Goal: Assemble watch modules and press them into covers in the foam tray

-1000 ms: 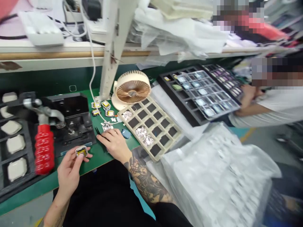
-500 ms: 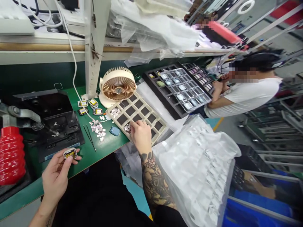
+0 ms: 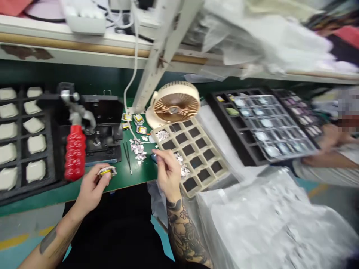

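My left hand (image 3: 92, 186) grips a small smartwatch case (image 3: 107, 171) between thumb and fingers, its yellow inner part showing on top. My right hand (image 3: 169, 173) is closed in a pinch in front of the beige compartment tray (image 3: 201, 133). Whatever its fingertips hold is too small to make out. Partly hidden behind those fingers lies a blue piece (image 3: 154, 157). Small whitish pieces (image 3: 138, 147) are heaped on the green table, with tweezers (image 3: 127, 158) beside them. Several more watch cases (image 3: 138, 119) rest near the fan.
A beige fan (image 3: 174, 106) stands behind the tray. At left are a clamp fixture with a red handle (image 3: 75, 153) and a black tray (image 3: 19, 149) of pale parts. Plastic-wrapped trays (image 3: 269, 220) lie at right. Farther right, a co-worker's arm (image 3: 322, 147) is blurred.
The view has swung left, bringing the black tray into sight. My right hand has moved left from the beige tray's compartment toward the blue piece. The watch case in my left hand is tilted differently.
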The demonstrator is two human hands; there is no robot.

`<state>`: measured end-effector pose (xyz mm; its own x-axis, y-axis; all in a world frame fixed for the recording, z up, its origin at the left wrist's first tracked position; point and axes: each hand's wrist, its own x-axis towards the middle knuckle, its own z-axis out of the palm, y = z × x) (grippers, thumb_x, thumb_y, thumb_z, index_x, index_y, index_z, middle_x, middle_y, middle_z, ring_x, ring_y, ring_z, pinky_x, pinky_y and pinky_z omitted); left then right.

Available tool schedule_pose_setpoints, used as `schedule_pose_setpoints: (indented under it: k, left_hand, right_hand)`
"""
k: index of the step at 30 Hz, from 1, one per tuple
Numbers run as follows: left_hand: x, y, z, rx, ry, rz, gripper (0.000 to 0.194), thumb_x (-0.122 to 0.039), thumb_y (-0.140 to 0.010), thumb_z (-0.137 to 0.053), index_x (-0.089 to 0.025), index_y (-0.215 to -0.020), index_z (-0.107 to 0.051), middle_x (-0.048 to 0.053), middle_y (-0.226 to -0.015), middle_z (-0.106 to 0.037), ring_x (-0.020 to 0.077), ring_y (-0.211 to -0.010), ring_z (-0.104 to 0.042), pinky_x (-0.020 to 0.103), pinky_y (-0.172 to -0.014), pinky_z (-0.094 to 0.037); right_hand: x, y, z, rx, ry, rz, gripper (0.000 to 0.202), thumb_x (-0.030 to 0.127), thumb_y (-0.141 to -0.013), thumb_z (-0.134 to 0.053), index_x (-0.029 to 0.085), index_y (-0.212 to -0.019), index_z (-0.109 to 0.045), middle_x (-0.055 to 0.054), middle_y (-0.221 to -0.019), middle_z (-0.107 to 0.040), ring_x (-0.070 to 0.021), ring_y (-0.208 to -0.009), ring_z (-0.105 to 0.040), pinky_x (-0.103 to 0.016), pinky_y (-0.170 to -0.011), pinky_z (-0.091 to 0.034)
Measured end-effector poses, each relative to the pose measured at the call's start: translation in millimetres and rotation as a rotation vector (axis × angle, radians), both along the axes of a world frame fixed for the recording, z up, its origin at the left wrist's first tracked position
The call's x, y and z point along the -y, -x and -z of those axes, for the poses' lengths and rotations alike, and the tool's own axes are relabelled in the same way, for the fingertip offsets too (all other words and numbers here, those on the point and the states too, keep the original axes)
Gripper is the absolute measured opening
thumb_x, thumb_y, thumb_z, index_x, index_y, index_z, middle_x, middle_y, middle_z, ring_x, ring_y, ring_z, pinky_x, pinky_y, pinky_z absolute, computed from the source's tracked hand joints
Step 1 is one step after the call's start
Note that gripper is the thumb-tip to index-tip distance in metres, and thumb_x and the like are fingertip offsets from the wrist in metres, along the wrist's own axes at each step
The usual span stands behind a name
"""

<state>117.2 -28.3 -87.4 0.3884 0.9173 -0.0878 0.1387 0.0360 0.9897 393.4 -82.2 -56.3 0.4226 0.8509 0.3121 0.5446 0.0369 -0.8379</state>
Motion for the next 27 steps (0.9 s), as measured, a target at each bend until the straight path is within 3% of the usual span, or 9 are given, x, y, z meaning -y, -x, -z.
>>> schedule_pose_setpoints:
  k: [2,4,6,7,13,17,23,27]
  left_hand:
    - [-1,1,-3.6,-0.107,-0.061,0.075,0.023,-0.042,-0.109,-0.067,-0.022,-0.116,-0.076,0.004,-0.096,-0.076,0.0182,-0.079,-0.067,0.030,-0.073,-0.050]
    - [-3,1,-6.8,-0.154,-0.103,0.118,0.023,-0.042,-0.108,-0.068,-0.022,-0.112,-0.078,0.004,-0.096,-0.075,0.0176,-0.079,-0.064,0.030,-0.073,-0.047]
    - [-4,1,-8.9,-0.149,-0.123,0.126,0.023,-0.042,-0.108,-0.070,-0.021,-0.109,-0.079,0.003,-0.090,-0.072,0.0165,-0.074,-0.059,0.030,-0.071,-0.043]
    - [-5,1,-9.4,-0.140,-0.126,0.122,0.023,-0.042,-0.108,-0.070,-0.021,-0.109,-0.080,0.002,-0.088,-0.071,0.0164,-0.073,-0.057,0.030,-0.070,-0.042]
    - [-5,-1,-9.1,-0.110,-0.127,0.119,0.025,-0.041,-0.109,-0.068,-0.018,-0.109,-0.078,0.004,-0.087,-0.068,0.0175,-0.075,-0.054,0.032,-0.072,-0.041]
    - [-5,-1,-8.4,-0.103,-0.135,0.126,0.024,-0.039,-0.108,-0.069,-0.018,-0.101,-0.075,0.001,-0.082,-0.060,0.0163,-0.073,-0.049,0.031,-0.069,-0.037]
    - [-4,-1,-7.4,-0.117,-0.140,0.152,0.025,-0.037,-0.109,-0.069,-0.018,-0.093,-0.070,-0.001,-0.079,-0.055,0.0150,-0.073,-0.048,0.031,-0.070,-0.036]
    - [-5,-1,-6.4,-0.073,-0.106,0.100,0.027,-0.040,-0.108,-0.068,-0.018,-0.094,-0.073,-0.002,-0.078,-0.057,0.0144,-0.072,-0.047,0.029,-0.069,-0.036]
  right_hand:
    - [-8,29,6.1,-0.157,0.036,-0.111,0.023,0.029,-0.108,-0.067,0.027,-0.131,-0.071,-0.002,-0.099,-0.076,-0.0186,-0.091,-0.073,-0.035,-0.088,-0.058]
    - [-15,52,10.4,-0.260,0.062,-0.219,0.016,0.029,-0.103,-0.075,0.026,-0.119,-0.073,0.000,-0.094,-0.079,-0.0180,-0.086,-0.075,-0.033,-0.085,-0.060]
    - [-21,66,11.0,-0.254,0.040,-0.322,0.002,0.026,-0.102,-0.076,0.026,-0.104,-0.076,-0.001,-0.093,-0.080,-0.0176,-0.086,-0.076,-0.032,-0.082,-0.060]
    - [-23,69,9.9,-0.228,0.014,-0.363,0.004,0.024,-0.103,-0.076,0.026,-0.101,-0.078,-0.001,-0.094,-0.080,-0.0175,-0.086,-0.075,-0.032,-0.082,-0.060]
    - [-30,65,3.2,-0.151,0.002,-0.440,0.022,0.018,-0.104,-0.072,0.030,-0.121,-0.081,-0.001,-0.101,-0.082,-0.0168,-0.090,-0.077,-0.033,-0.084,-0.063]
    - [-29,61,4.5,-0.142,0.012,-0.466,0.013,0.019,-0.101,-0.077,0.028,-0.110,-0.080,0.000,-0.094,-0.082,-0.0168,-0.085,-0.076,-0.033,-0.082,-0.063]
    - [-32,55,1.6,-0.089,-0.022,-0.601,0.026,0.014,-0.106,-0.069,0.031,-0.120,-0.083,-0.003,-0.108,-0.081,-0.0178,-0.098,-0.076,-0.034,-0.086,-0.064]
    - [-30,64,3.8,-0.137,0.030,-0.637,0.032,0.024,-0.100,-0.081,0.031,-0.131,-0.079,-0.006,-0.121,-0.076,-0.0208,-0.112,-0.075,-0.037,-0.099,-0.064]
